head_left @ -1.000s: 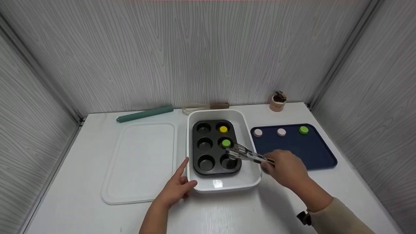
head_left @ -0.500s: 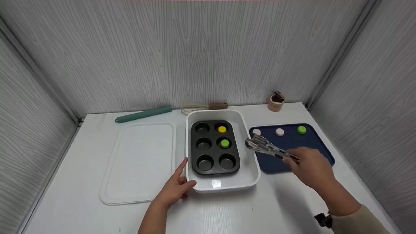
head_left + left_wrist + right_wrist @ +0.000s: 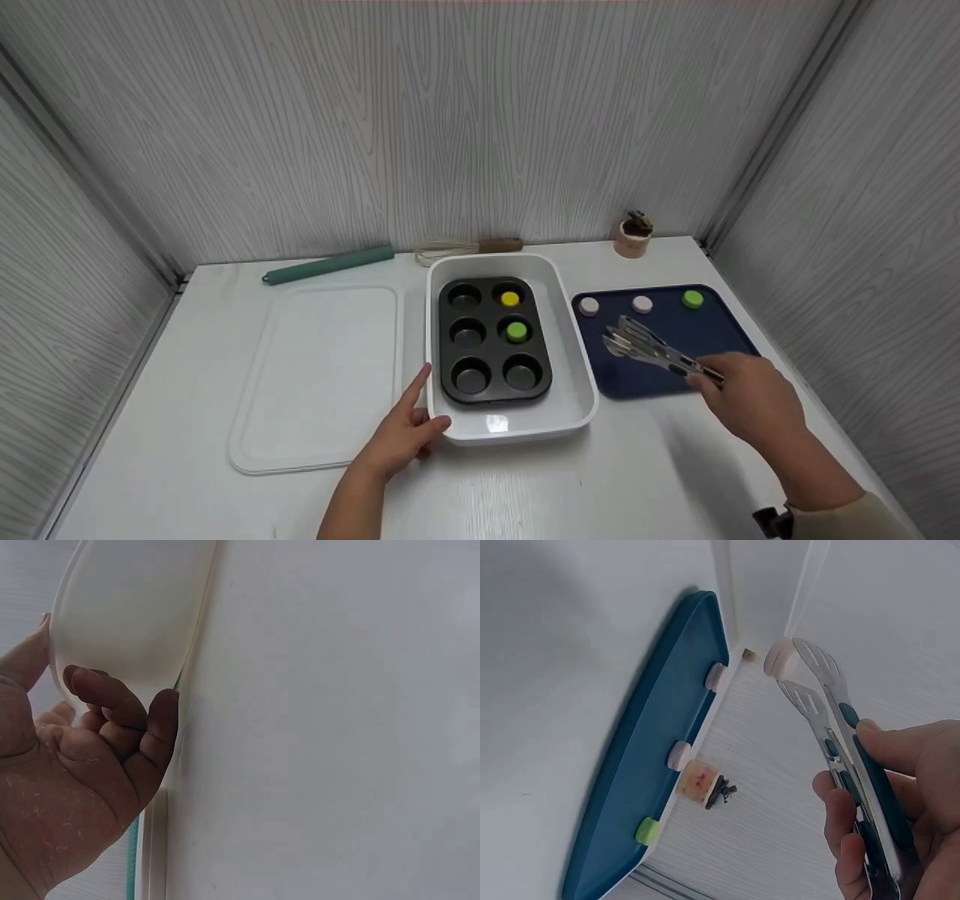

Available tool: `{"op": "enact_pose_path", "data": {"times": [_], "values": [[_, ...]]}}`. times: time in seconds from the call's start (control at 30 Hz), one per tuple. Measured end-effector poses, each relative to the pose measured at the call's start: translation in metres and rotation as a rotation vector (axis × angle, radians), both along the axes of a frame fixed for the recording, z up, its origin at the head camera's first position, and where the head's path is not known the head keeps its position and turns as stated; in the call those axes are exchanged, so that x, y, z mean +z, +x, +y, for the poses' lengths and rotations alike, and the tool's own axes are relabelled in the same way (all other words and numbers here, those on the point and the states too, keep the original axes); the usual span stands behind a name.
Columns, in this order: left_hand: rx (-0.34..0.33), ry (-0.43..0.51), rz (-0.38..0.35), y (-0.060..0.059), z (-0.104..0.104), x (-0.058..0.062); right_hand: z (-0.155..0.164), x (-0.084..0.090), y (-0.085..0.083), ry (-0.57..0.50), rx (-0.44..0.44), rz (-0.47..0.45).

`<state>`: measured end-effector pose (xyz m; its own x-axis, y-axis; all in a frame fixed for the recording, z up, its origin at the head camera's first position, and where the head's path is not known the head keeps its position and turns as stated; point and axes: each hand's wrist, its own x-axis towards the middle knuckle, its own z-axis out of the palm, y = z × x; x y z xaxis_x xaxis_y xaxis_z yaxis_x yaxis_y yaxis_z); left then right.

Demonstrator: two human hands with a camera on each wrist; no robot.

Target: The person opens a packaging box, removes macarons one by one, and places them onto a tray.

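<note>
Right hand (image 3: 754,401) grips the tongs (image 3: 652,346), fingers (image 3: 855,832) curled round the handles; the blades now hang over the blue tray (image 3: 720,360), having come across from the muffin tin (image 3: 491,341) within the last second, where they stood at the green disc (image 3: 516,331); that disc sits in the middle right cup, so it reads as set down and the tongs as heading back for another.

Tong blades are narrowly apart; the right wrist view shows a pale shape at their tips, though it may be a disc behind them, so whether they carry anything cannot be told; the head view shows nothing between them.

Tin lies inside the white dish (image 3: 581,397); yellow disc (image 3: 510,299) in the far right cup, green disc in the next one nearer; the other four cups are empty.

On the tray, along its far edge: two pink discs (image 3: 589,306) and a second green one (image 3: 692,299), all apart from the tongs.

Left hand (image 3: 401,435) has not moved; it rests against the near left corner of the dish, forefinger straight along the wall, the other fingers (image 3: 112,701) loosely curled against the wall, holding nothing.

Lid (image 3: 319,375) lies flat left of the dish on the worktop (image 3: 525,487); teal roller (image 3: 330,264), whisk (image 3: 461,248) and a small cup (image 3: 631,238) sit at the back.
</note>
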<state>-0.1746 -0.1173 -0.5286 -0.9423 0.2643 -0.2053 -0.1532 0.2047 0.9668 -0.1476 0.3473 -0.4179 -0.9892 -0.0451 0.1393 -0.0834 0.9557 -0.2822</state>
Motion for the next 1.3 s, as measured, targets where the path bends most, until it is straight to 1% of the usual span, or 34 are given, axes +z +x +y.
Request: {"op": "enact_pose_path", "data": {"times": [0.13,0.33,0.67,0.8,1.07,1.3], "values": [[0.002,0.001,0.005,0.001,0.001,0.001,0.005,-0.007,0.002,-0.001,-0.018,-0.018],[-0.002,-0.006,0.007,0.000,0.000,0.000,0.008,-0.015,0.004,-0.002,-0.018,-0.070],[0.004,-0.013,-0.006,-0.001,0.000,-0.002,0.004,-0.022,0.001,-0.003,-0.030,-0.166],[0.005,-0.013,0.002,0.000,0.000,-0.002,0.002,-0.025,0.002,0.006,-0.034,-0.177],[0.015,-0.018,-0.002,0.000,0.000,-0.002,0.002,-0.031,0.003,0.019,-0.001,-0.162],[0.010,-0.007,0.001,0.000,0.000,-0.001,0.001,-0.032,0.002,0.018,-0.011,-0.175]]}}
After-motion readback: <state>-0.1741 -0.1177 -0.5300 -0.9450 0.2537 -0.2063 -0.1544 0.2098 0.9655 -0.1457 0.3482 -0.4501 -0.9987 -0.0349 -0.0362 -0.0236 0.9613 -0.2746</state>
